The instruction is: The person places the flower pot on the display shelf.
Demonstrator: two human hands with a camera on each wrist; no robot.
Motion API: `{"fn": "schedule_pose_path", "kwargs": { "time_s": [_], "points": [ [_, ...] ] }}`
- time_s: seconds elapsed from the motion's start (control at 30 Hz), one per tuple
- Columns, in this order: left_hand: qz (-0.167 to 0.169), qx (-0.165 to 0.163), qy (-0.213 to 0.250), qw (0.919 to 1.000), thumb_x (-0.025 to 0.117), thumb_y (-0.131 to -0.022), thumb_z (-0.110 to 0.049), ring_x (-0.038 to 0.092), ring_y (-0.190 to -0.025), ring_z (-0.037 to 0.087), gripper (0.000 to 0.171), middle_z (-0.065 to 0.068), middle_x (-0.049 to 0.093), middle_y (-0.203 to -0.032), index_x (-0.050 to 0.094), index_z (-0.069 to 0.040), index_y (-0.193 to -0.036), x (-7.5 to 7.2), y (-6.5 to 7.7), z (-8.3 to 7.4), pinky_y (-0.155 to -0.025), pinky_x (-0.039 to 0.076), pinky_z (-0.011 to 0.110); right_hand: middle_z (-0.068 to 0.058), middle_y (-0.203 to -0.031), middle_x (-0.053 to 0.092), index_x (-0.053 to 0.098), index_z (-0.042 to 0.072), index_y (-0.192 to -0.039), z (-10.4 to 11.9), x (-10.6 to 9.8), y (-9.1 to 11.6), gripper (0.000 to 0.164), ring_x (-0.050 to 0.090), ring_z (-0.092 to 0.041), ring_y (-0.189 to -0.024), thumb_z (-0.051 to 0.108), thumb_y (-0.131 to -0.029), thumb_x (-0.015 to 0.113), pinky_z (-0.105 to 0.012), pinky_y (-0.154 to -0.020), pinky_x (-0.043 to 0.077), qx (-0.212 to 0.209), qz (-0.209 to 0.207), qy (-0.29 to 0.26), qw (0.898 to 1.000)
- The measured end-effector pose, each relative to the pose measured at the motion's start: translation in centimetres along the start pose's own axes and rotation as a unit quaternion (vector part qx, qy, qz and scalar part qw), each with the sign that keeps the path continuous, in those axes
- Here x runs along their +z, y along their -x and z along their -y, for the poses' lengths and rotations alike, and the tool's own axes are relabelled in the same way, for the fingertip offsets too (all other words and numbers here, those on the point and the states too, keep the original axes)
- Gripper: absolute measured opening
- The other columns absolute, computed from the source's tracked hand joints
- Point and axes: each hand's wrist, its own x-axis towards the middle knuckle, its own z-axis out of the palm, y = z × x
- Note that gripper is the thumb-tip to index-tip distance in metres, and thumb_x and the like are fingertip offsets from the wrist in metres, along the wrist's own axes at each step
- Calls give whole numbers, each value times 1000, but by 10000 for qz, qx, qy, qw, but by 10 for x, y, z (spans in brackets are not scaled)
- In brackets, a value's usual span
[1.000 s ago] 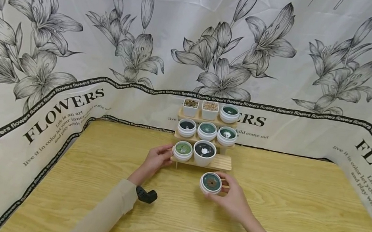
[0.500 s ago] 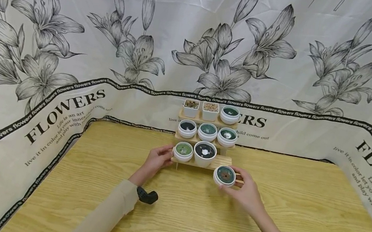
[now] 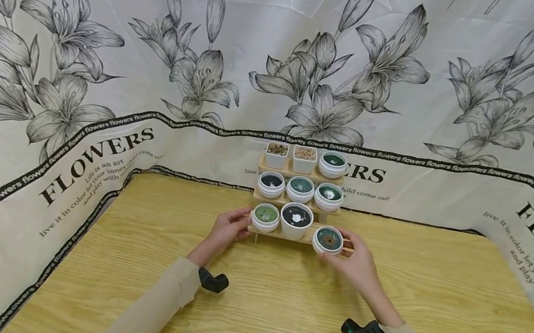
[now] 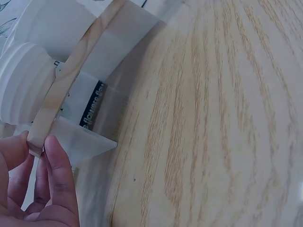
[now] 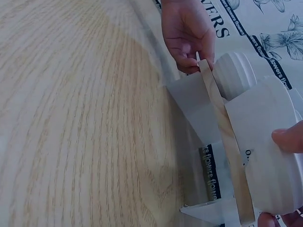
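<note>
The left hand [image 3: 229, 226] pinches the left end of the lowest wooden shelf [image 4: 61, 90] of a three-step display stand, thumb above and fingers below. The right hand [image 3: 355, 260] grips a small round white pot [image 3: 328, 240] with a dark green top and brown centre. This pot is at the right end of the lowest shelf, overlapping its front edge in the head view. In the right wrist view the thumb [image 5: 289, 137] lies on the pot's side. Beside the left hand sits a white pot with a light green top [image 3: 266, 216]; a taller black-topped pot [image 3: 296, 221] stands between.
On the middle step are three round white pots, among them a teal-topped one [image 3: 300, 188]. The top step bears two square pots of pebbles, one brownish [image 3: 277, 155], and a green-topped round pot [image 3: 332, 163]. A flower-printed cloth [image 3: 215, 95] hangs behind the wooden table [image 3: 225, 310].
The right hand has carried its pot right and back, from in front of the stand to the lowest shelf's right end. The left hand keeps its hold on the shelf.
</note>
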Motion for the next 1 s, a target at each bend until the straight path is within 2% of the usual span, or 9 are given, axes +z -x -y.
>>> {"fn": "schedule_pose_path", "kwargs": {
  "time_s": [0.1, 0.27, 0.43, 0.7, 1.0],
  "points": [
    [-19, -5, -63, 10000, 56, -94, 0, 58, -68, 4, 39, 3, 60, -94, 52, 5, -133, 0, -2, 1, -62, 56, 13, -24, -126, 54, 49, -4, -133, 1, -1, -4, 67, 55, -34, -110, 12, -75, 80, -21, -86, 52, 74, -65, 75, 9999],
    [-62, -30, -85, 9999, 56, -94, 0, 58, -68, 4, 39, 3, 60, -94, 53, 4, -133, 1, -3, 1, -62, 56, 13, -24, -126, 53, 50, -4, -133, 3, 0, -8, 67, 56, -35, -111, 13, -75, 80, -34, -92, 54, 195, -94, 43, 9998],
    [-42, 3, -133, 9999, 56, -94, 0, 58, -69, 4, 39, 3, 60, -95, 52, 4, -133, 0, -1, 0, -63, 56, 14, -24, -127, 55, 50, -3, -133, 2, 3, -12, 66, 57, -35, -110, 13, -77, 79, -32, -92, 54, 261, -124, -3, 9996],
    [22, 51, -203, 9998, 56, -95, -1, 58, -71, 4, 40, 2, 61, -95, 51, 4, -134, 0, 0, 0, -64, 56, 14, -24, -135, 50, 44, -1, -138, 4, 6, -15, 68, 53, -38, -119, 16, -81, 77, -46, -102, 50, 471, -152, -423, 9979],
    [-5, 20, -198, 9998, 56, -95, -1, 58, -71, 4, 40, 4, 62, -97, 52, 4, -134, 0, -1, -1, -64, 57, 14, -22, -138, 46, 40, -1, -139, 5, 8, -17, 69, 49, -38, -123, 15, -82, 75, -46, -105, 47, 539, -164, -514, 9971]
  ]
}}
